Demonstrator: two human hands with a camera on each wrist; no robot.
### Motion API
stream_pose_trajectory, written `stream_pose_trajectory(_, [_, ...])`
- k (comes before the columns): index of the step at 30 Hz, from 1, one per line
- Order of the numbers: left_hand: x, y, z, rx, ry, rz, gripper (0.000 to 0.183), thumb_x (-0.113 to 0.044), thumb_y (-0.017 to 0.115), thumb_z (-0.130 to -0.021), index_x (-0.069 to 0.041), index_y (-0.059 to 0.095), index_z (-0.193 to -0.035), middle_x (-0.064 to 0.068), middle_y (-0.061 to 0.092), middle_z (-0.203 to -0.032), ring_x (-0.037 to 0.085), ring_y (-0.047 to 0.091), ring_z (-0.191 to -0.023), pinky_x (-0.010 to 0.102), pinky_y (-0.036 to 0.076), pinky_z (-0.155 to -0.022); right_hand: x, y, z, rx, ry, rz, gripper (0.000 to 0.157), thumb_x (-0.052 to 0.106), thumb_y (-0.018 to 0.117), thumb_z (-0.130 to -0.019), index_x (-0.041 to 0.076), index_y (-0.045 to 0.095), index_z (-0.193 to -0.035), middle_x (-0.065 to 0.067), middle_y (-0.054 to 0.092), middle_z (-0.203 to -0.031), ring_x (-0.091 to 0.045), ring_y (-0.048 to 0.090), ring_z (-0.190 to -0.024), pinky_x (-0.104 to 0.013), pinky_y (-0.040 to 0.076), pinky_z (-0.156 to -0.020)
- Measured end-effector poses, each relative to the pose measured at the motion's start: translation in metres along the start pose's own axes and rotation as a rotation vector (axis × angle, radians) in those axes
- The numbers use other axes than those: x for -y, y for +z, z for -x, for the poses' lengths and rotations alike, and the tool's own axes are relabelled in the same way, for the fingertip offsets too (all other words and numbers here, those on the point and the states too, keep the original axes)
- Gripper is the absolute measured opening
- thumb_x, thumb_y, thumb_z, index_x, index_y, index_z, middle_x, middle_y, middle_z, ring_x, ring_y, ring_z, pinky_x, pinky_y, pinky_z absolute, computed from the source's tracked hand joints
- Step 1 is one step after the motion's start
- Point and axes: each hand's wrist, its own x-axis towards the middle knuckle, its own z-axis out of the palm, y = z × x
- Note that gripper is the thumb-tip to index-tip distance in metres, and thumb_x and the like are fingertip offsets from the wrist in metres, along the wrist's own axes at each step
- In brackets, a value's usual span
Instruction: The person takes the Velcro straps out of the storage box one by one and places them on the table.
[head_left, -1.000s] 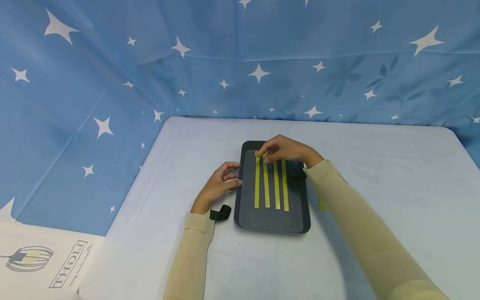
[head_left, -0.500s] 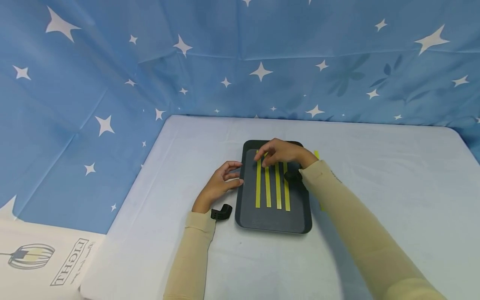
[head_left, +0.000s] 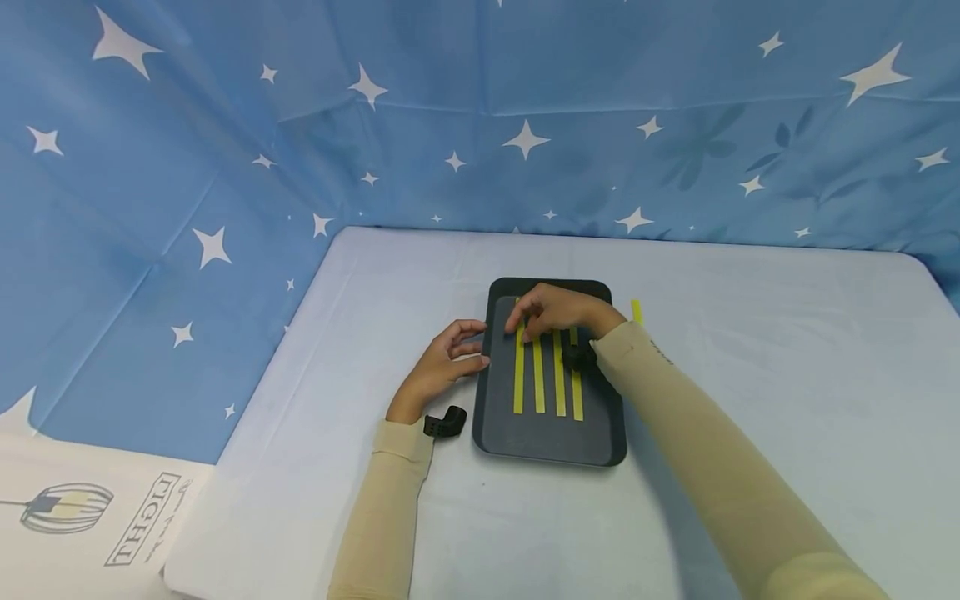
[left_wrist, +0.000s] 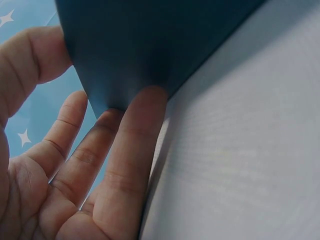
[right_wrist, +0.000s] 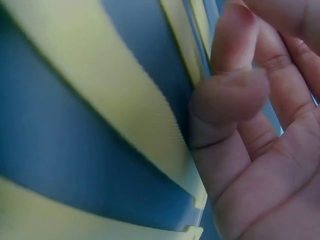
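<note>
1. Looks to be at the setting or straightening of the strips (head_left: 519,383) in the tray (head_left: 551,440), which rests around the middle of the table (head_left: 810,358).
2. Touches the tray's left side with the tips of the left hand (head_left: 438,362), fingers spread and relaxed, not wrapped round it.
3. Hangs the right hand (head_left: 558,308) over the upper part of the strips, with thumb and forefinger bent and nothing seen between them (contact with a strip is hard to judge).
4. Has four yellow strips in the tray, lengthwise, side by side, with gaps between.
5. Has a loose strip (head_left: 637,311) outside, just right of the tray, partly behind the right sleeve (head_left: 697,433).
6. Probably calls next for a steady tray and light fingertips, without dragging neighbouring strips askew.
</note>
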Motion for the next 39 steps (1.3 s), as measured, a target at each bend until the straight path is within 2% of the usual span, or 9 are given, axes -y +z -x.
stream_pose_trajectory(5, [-0.001,0.0,0.0,0.0,0.003,0.003,0.061,-0.002,0.068,-0.099,0.002,0.046,-0.156,0.023,0.043,-0.165,0.04,0.055,-0.142,0.036,0.058,-0.101,0.0,0.002,-0.001,0.014,-0.003,0.024,0.022,-0.006,0.075,-0.097,-0.009,0.077,-0.119,-0.021,0.075,-0.113,-0.019,0.066,-0.082,-0.033,0.055,-0.074])
stream_pose_trajectory(8, [-0.001,0.0,0.0,-0.002,0.005,-0.001,0.061,-0.002,0.068,-0.099,0.002,0.046,-0.156,0.023,0.043,-0.165,0.041,0.054,-0.142,0.036,0.057,-0.101,0.0,0.002,-0.002,0.02,-0.038,0.054,0.019,-0.007,0.075,-0.096,-0.006,0.079,-0.114,-0.019,0.077,-0.113,-0.02,0.07,-0.084,-0.035,0.058,-0.077])
stream_pose_trajectory(13, [-0.001,0.0,-0.001,-0.01,0.005,-0.008,0.061,-0.004,0.069,-0.099,0.002,0.047,-0.156,0.023,0.045,-0.164,0.041,0.055,-0.142,0.038,0.057,-0.102,0.002,0.003,-0.002,0.005,-0.101,0.099,0.015,-0.009,0.076,-0.094,0.0,0.082,-0.104,-0.01,0.076,-0.104,-0.017,0.067,-0.077,-0.034,0.058,-0.073])
stream_pose_trajectory(18, [-0.001,0.0,-0.001,-0.01,0.005,-0.009,0.061,-0.003,0.069,-0.099,0.001,0.047,-0.156,0.023,0.046,-0.163,0.039,0.056,-0.141,0.037,0.057,-0.102,0.003,0.005,-0.005,-0.012,-0.062,0.118,0.012,-0.01,0.076,-0.093,-0.001,0.081,-0.1,-0.013,0.075,-0.104,-0.019,0.066,-0.078,-0.036,0.056,-0.074])
stream_pose_trajectory(22, [-0.001,0.0,-0.001,-0.002,0.016,-0.015,0.062,-0.001,0.068,-0.099,0.002,0.046,-0.156,0.023,0.045,-0.163,0.041,0.056,-0.141,0.036,0.057,-0.102,0.001,0.007,-0.006,-0.026,-0.068,0.124,0.01,-0.012,0.076,-0.093,-0.003,0.078,-0.097,-0.015,0.074,-0.097,-0.02,0.062,-0.073,-0.036,0.053,-0.07])
stream_pose_trajectory(27, [0.002,0.0,-0.002,0.016,0.038,-0.012,0.06,0.002,0.066,-0.1,0.004,0.045,-0.157,0.025,0.044,-0.163,0.043,0.055,-0.14,0.033,0.056,-0.101,0.0,0.009,-0.004,-0.046,-0.083,0.093,0.011,-0.013,0.075,-0.093,-0.002,0.076,-0.094,-0.009,0.072,-0.091,-0.017,0.058,-0.07,-0.036,0.051,-0.069])
stream_pose_trajectory(31, [0.003,0.0,-0.002,0.02,0.036,-0.005,0.061,0.002,0.067,-0.1,0.004,0.045,-0.157,0.025,0.044,-0.163,0.042,0.055,-0.14,0.032,0.056,-0.1,0.0,0.007,-0.002,-0.071,-0.124,0.037,0.009,-0.013,0.074,-0.094,-0.005,0.075,-0.096,-0.014,0.072,-0.092,-0.021,0.062,-0.071,-0.038,0.054,-0.07])
stream_pose_trajectory(34, [0.003,0.0,-0.002,0.016,0.031,-0.007,0.061,0.002,0.067,-0.1,0.004,0.045,-0.157,0.025,0.044,-0.163,0.043,0.055,-0.141,0.034,0.056,-0.101,0.003,0.005,0.002,-0.089,-0.151,-0.018,0.007,-0.014,0.072,-0.095,-0.009,0.074,-0.099,-0.021,0.071,-0.097,-0.024,0.064,-0.076,-0.039,0.055,-0.073])
stream_pose_trajectory(39, [0.001,0.0,-0.001,0.005,0.015,-0.013,0.06,0.002,0.066,-0.1,0.004,0.045,-0.156,0.025,0.044,-0.164,0.044,0.052,-0.144,0.036,0.056,-0.102,0.01,0.003,0.005,-0.139,-0.165,-0.098,0.01,-0.012,0.069,-0.098,-0.012,0.073,-0.107,-0.017,0.071,-0.1,-0.028,0.065,-0.085,-0.042,0.056,-0.08])
